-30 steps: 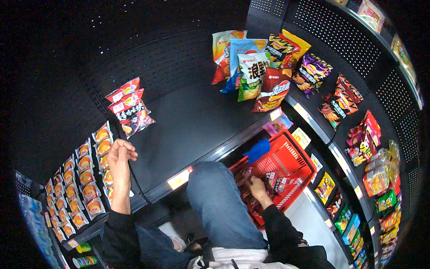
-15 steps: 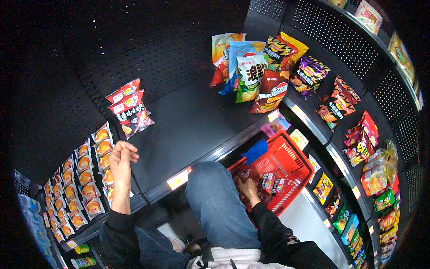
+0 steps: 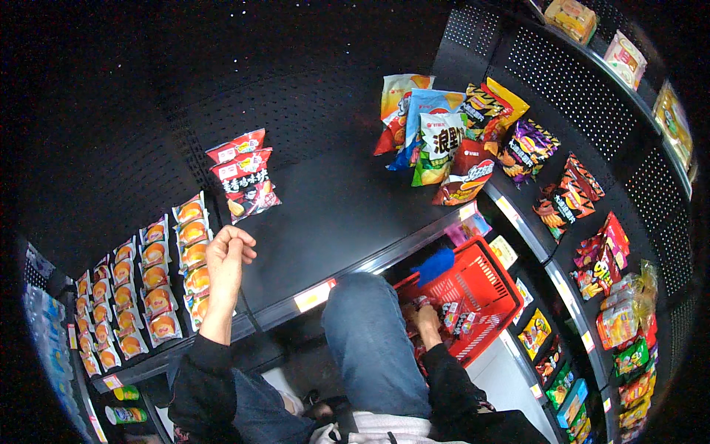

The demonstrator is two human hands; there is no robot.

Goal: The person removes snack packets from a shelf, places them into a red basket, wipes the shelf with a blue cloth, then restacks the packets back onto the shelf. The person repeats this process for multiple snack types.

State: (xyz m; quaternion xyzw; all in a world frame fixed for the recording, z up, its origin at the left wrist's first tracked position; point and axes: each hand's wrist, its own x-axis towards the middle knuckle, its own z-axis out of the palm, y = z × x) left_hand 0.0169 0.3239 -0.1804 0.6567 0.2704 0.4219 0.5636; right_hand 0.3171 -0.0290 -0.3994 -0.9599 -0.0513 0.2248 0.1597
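My left hand [image 3: 230,255] is raised over the shelf's front edge with its fingers curled in and nothing in them. Just beyond it stand two red-and-black snack bags [image 3: 247,181], one behind the other. To its left lie rows of round cakes in clear wrappers [image 3: 157,277]. My right hand [image 3: 427,324] reaches down into a red shopping basket [image 3: 494,266], its fingers closed at the edge of a small red snack bag [image 3: 423,301]. The fingertips are partly hidden. Beside that hand, more red snack bags [image 3: 462,317] lie in the basket.
Large chip bags [image 3: 440,144] crowd the black shelf [image 3: 325,214] at its far right. A side shelf on the right carries more chip bags [image 3: 569,196]. My bent knee [image 3: 366,318] is between my arms, close to the shelf edge. Cans [image 3: 126,414] stand low at left.
The view has shifted, so the shelves appear farther right. My right hand has moved slightly within the basket, and a red bag's edge now shows by its fingers. My left hand stays curled.
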